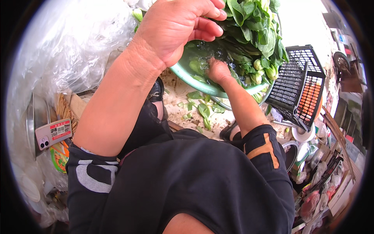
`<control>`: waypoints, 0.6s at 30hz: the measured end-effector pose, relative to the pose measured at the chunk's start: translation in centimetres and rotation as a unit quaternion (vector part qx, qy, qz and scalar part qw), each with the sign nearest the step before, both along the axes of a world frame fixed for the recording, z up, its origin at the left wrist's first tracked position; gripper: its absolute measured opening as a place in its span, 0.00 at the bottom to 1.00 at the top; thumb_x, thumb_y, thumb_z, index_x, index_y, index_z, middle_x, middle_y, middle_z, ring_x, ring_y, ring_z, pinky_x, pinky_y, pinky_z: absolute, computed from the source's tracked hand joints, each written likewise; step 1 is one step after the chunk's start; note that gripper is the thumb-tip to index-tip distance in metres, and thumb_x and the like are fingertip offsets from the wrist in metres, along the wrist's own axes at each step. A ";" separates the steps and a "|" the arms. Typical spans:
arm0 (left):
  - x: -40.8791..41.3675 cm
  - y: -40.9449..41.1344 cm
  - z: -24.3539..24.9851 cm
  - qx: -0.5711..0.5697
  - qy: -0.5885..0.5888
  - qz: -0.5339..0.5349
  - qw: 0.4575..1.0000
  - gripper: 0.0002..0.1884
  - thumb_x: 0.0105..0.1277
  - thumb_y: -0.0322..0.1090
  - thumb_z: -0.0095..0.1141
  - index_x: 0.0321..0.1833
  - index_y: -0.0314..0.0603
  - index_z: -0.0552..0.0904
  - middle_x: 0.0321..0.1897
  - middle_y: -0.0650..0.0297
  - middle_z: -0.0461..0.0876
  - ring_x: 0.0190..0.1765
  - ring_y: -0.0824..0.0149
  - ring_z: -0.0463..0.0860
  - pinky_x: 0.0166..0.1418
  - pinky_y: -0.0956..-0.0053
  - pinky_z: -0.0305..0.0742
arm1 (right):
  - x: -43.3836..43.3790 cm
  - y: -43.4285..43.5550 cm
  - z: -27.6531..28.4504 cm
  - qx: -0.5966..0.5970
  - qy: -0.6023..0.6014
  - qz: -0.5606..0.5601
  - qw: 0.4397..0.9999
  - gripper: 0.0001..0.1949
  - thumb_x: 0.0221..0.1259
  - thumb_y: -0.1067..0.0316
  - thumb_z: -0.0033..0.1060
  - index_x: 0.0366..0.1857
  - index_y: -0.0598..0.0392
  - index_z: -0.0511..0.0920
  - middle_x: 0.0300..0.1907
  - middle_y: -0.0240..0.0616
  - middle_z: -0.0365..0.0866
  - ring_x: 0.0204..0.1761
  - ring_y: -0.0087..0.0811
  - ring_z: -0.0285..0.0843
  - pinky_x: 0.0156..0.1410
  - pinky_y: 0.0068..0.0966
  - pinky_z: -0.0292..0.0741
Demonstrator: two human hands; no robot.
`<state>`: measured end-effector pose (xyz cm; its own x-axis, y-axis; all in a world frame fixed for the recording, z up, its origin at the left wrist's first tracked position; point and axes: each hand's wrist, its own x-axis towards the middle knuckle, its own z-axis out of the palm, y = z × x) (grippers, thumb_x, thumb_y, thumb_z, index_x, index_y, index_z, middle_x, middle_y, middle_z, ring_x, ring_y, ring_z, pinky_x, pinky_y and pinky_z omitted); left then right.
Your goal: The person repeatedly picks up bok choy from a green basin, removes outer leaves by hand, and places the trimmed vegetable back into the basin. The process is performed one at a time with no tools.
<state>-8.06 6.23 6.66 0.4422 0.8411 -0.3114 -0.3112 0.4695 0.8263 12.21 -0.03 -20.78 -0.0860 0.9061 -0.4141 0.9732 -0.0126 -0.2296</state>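
Note:
A green plastic basin [187, 78] of water stands before me, with leafy green vegetables [254, 32], bok choy by their look, heaped at its right side. My left hand [187, 27] is raised above the basin's left part, palm partly turned up and fingers curled; nothing shows in it, though the fingertips overlap the leaves behind. My right hand [218, 69] dips into the water near the basin's front rim. Its fingers are under the surface, so whether they hold anything is hidden. Pale green pieces lie in the water beside it.
Loose leaves [204, 112] and scraps litter the ground between my shoes. A black plastic crate [298, 87] stands tilted right of the basin. Clear plastic sheeting [79, 44] is piled at left, above a phone [54, 134] and a metal bowl [30, 125]. Bags and boards clutter the lower right.

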 end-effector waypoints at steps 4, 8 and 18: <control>0.1 0.3 -1.5 0.029 0.046 0.006 0.998 0.08 0.68 0.26 0.57 0.48 0.35 0.80 0.39 0.58 0.85 0.32 0.68 0.85 0.39 0.74 0.80 | -0.2 -1.1 1.6 0.104 0.201 -0.217 0.950 0.19 0.60 0.61 0.68 0.53 0.55 0.80 0.46 0.48 0.89 0.52 0.49 0.87 0.60 0.40 0.80; 0.0 0.8 -3.6 0.185 0.269 -0.066 0.943 0.16 0.64 0.34 0.63 0.52 0.33 0.82 0.40 0.58 0.86 0.39 0.67 0.85 0.47 0.72 0.80 | 0.9 -1.0 5.4 0.172 0.306 -0.217 0.911 0.16 0.58 0.61 0.72 0.47 0.55 0.81 0.42 0.45 0.89 0.45 0.42 0.88 0.55 0.34 0.81; 4.5 -0.8 -5.8 0.122 0.160 -0.177 0.963 0.24 0.71 0.51 0.62 0.56 0.34 0.83 0.46 0.60 0.86 0.48 0.67 0.85 0.56 0.73 0.78 | 1.8 -2.4 18.7 0.206 0.635 -0.208 0.715 0.15 0.62 0.68 0.75 0.48 0.60 0.82 0.42 0.33 0.88 0.44 0.20 0.82 0.54 0.19 0.78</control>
<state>-3.52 5.40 0.84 0.6288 0.7213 -0.2904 0.1208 0.2783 0.9529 14.06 -2.45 -2.07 0.1557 0.9855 0.0676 -0.0918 0.0826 -0.9924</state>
